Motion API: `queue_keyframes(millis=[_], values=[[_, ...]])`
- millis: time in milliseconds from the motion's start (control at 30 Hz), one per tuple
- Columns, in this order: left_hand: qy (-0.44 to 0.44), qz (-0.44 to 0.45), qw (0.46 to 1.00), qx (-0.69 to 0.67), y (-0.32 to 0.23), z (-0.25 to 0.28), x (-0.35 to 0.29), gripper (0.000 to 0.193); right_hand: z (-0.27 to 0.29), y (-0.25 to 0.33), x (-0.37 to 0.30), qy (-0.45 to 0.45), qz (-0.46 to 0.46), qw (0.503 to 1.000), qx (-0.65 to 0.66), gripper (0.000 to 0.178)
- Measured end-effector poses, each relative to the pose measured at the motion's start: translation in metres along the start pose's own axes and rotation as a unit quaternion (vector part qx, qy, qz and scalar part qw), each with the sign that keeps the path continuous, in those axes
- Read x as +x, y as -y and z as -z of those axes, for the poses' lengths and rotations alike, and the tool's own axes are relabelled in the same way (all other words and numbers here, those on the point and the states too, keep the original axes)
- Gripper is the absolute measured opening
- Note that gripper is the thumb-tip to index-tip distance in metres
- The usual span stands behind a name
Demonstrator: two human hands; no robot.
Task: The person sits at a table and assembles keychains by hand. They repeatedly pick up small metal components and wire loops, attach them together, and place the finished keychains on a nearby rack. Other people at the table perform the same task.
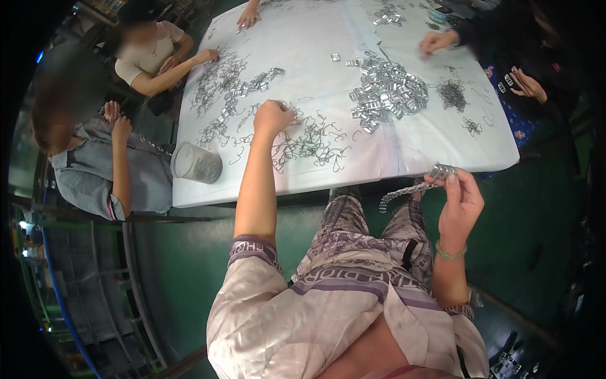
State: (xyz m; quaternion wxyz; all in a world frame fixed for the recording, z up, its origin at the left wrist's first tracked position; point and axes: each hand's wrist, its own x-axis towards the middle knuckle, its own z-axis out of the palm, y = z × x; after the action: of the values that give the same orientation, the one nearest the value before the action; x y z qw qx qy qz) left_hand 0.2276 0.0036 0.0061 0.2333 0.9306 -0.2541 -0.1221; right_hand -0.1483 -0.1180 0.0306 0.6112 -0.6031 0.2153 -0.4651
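My right hand [459, 205] is raised off the table's near edge, thumb and fingers pinching a shiny silver metal link [442, 170]. From that link a strip of joined metal links [404, 191] hangs to the left, over my legs. My left hand [273, 119] reaches across the table with its fingers curled down at the loose wire hooks [310, 146]. Whatever it pinches is hidden by the fingers. Right of the hooks lies a heap of silver metal links [386, 91].
A clear plastic tub [197, 163] stands at the white-covered table's [372, 151] near left corner. More links [246, 88] and hooks lie farther left. A dark wire pile [451, 95] sits at right. Co-workers' hands [205, 57] work around the table; one sleeved arm [473, 35] reaches in from the right.
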Motion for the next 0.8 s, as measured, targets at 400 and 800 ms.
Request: queue_keyframes(millis=[400,800], values=[[0.075,-0.417,0.82,-0.385,-0.155,-0.022,-0.179,0.006,-0.019,0.008,-0.01,-0.05,0.041,0.998,-0.018,0.011],[-0.003,-0.49,0.777,-0.396,-0.172,-0.037,-0.182,0.008,-0.019,0.017,-0.017,-0.066,0.146,0.973,-0.164,0.012]])
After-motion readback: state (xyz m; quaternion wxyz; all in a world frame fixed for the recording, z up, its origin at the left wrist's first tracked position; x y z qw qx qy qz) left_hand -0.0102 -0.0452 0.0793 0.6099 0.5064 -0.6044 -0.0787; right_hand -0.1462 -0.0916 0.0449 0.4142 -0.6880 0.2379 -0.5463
